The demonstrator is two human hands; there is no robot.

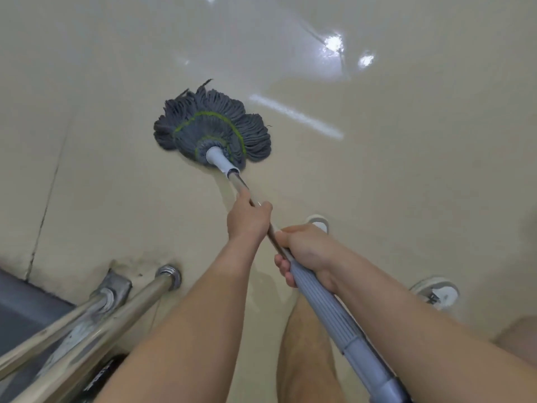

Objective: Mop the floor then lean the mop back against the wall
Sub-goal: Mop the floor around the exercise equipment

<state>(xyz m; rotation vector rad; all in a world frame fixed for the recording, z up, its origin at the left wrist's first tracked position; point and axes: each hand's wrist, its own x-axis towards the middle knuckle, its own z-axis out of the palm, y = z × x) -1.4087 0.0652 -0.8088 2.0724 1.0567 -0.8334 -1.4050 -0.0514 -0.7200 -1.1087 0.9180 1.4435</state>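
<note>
Mop [216, 157] should handle light and stiff along its steel shaft [238, 181], with a soft, floppy grey string head [212, 129], green-stitched, splayed flat on the glossy floor [392, 184]. Left hand [250, 219] curls round the bare metal; right hand [308, 251] wraps the ribbed grey grip [328, 306] behind it, probably the surer hold of the two.

Mop head [212, 129]: dark grey looped strands, two lime-green stitched arcs. Collar [218, 159]: pale grey-white. Pole [239, 183]: bare silver metal. Grip [328, 309]: blue-grey, lengthwise ribbing. Floor [116, 68]: glossy beige tile, white glare spots and one white streak, thin dark grout line at left. Metal legs [139, 295]: chrome, dull whitish staining. Mat [26, 298]: dark grey. Slippers [436, 290]: white
</note>
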